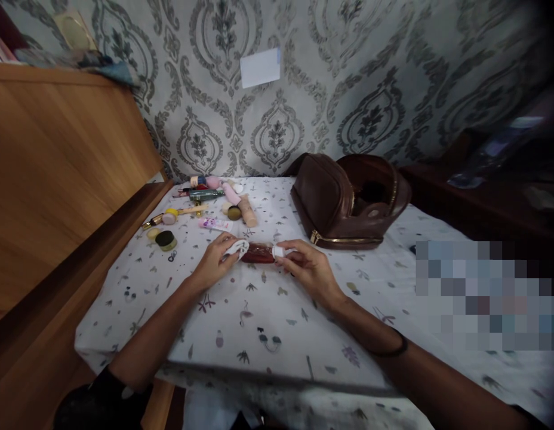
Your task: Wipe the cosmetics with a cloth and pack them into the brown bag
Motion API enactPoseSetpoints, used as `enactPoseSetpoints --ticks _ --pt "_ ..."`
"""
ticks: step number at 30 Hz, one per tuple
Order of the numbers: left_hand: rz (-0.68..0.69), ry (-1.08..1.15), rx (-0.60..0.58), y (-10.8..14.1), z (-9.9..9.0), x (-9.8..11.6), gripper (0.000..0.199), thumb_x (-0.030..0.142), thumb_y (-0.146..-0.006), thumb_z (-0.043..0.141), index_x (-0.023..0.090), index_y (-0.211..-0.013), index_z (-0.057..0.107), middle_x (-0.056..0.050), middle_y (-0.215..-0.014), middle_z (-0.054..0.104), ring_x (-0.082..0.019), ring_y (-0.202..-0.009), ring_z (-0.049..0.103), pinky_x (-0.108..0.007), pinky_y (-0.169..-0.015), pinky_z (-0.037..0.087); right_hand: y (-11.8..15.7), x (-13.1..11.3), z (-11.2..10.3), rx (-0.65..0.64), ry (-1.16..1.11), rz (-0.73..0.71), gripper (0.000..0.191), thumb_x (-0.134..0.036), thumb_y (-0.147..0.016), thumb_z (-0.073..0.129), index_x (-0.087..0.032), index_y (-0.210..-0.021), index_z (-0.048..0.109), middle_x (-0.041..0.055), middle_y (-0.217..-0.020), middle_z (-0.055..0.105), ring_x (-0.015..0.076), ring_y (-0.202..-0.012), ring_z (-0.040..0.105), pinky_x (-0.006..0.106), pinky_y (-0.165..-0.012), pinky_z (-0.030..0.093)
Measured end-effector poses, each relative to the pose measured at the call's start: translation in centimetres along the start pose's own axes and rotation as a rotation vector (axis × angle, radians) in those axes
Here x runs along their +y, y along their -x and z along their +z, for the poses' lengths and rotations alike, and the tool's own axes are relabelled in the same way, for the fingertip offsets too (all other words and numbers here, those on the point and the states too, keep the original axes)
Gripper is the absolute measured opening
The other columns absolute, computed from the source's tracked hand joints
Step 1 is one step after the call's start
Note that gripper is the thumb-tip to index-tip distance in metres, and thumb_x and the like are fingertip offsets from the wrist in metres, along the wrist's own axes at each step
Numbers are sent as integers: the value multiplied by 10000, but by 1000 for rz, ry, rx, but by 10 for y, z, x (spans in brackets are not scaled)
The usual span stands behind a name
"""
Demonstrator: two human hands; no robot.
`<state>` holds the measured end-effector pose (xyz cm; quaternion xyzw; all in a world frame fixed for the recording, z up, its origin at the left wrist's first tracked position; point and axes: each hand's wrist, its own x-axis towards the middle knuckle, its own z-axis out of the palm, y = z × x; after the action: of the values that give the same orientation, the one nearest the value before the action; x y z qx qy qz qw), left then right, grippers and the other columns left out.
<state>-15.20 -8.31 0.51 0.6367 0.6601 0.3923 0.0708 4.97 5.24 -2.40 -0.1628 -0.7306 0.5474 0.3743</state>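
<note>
A small clear bottle of reddish-brown liquid [258, 252] lies sideways between my hands, just above the patterned cloth. My right hand [315, 272] pinches its white cap end [279, 251]. In my left hand [214, 263] is a folded white cloth [237, 248], which my fingers press around the bottle's other end. That end is hidden under the cloth. Beyond my left hand lie a pink and white tube [215, 224] and a dark-lidded jar [166, 240]. A brown leather bag [335, 197] stands unzipped past my right hand.
Several cosmetics, among them a beige tube [248, 211] and a dark green bottle [206, 194], lie at the back left of the tablecloth [259, 316]. Wooden furniture [66, 161] borders the left. A plastic bottle [494, 152] stands on a dark surface at right.
</note>
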Motion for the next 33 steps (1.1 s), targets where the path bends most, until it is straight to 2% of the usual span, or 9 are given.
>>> enactPoseSetpoints --ticks 4,8,14,17,22,27,30,33 --pt "39 -13 9 3 1 4 310 211 -904 524 166 -1180 659 -75 -1032 578 -223 -1002 581 -325 -871 491 -2 -4 -1 11 -58 67 309 -445 -769 734 -198 -942 664 15 -748 675 158 -641 643 281 -600 535" --pt "113 -106 16 5 4 14 309 224 -935 503 180 -1203 651 -94 -1069 577 -239 -1035 564 -365 -913 485 -6 -13 -1 3 4 45 297 -469 -788 700 -185 -873 681 17 -706 667 151 -611 609 277 -573 509" --pt "276 -237 17 -2 9 41 336 236 -957 490 201 -1274 596 -116 -1145 570 -254 -1084 548 -384 -921 487 -18 -26 3 -42 178 -51 297 -370 -783 693 -206 -1025 641 27 -873 682 151 -681 620 284 -633 512" --pt "288 -255 -15 -7 7 46 338 237 -962 481 202 -1281 589 -115 -1125 577 -249 -1047 565 -377 -888 500 -23 -26 3 -83 194 -70 282 -366 -794 680 -202 -1019 638 30 -864 691 163 -709 637 300 -673 526" --pt "228 -159 -54 -3 1 29 327 252 -973 466 207 -1267 603 -96 -1088 588 -231 -1025 585 -354 -890 498 -20 -9 -2 -82 105 -47 302 -431 -810 686 -184 -982 665 46 -837 696 182 -753 648 318 -707 530" --pt "202 -116 -24 11 0 8 340 265 -967 475 192 -1271 610 -114 -1115 582 -248 -1075 562 -382 -934 476 -16 9 -4 -47 -69 26 383 -486 -739 756 -191 -970 679 50 -884 708 179 -765 659 325 -730 545" --pt "213 -101 -36 15 -2 4 352 267 -963 483 203 -1288 602 -114 -1121 581 -250 -1076 559 -388 -930 477 -16 12 -3 -12 -112 91 443 -510 -685 795 -189 -973 692 51 -870 726 188 -783 670 340 -752 554" --pt "218 -100 -69 15 -4 6 357 261 -961 486 220 -1299 596 -107 -1124 584 -248 -1068 566 -386 -926 480 -16 10 -3 -4 -138 173 426 -507 -638 825 -181 -889 715 55 -845 743 189 -756 675 337 -736 556"
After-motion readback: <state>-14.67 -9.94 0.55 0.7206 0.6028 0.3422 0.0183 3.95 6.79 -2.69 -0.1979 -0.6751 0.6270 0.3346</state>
